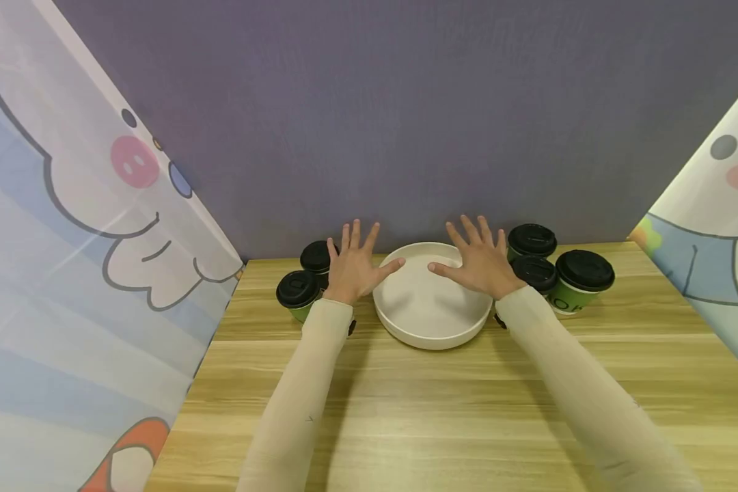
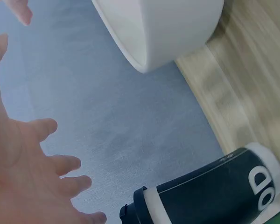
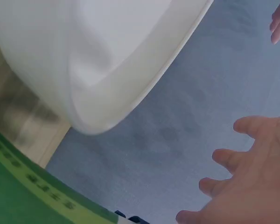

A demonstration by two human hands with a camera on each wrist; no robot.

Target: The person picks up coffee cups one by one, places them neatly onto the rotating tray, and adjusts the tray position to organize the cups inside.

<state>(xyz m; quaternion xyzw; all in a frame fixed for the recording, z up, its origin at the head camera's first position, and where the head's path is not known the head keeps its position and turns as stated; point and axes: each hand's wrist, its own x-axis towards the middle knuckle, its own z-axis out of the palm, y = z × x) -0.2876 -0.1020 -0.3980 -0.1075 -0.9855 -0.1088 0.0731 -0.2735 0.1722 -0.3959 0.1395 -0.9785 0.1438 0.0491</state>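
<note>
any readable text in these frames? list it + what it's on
"OD": white letters on the cup lying sideways in the left wrist view; partly cut off, so likely a fragment.
Pale lettering on the green cup in the right wrist view: too blurred to read.
White print on the front right cup in the head view: too small to read.

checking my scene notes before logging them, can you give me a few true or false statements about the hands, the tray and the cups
1. Both hands, left hand and right hand, have fingers spread and hold nothing. True.
2. The white round tray holds a cup. False: it is empty.
3. Three lidded cups stand right of the tray. True.
4. The two cups left of the tray have no lids. False: both have black lids.
5. The table is wooden. True.
</note>
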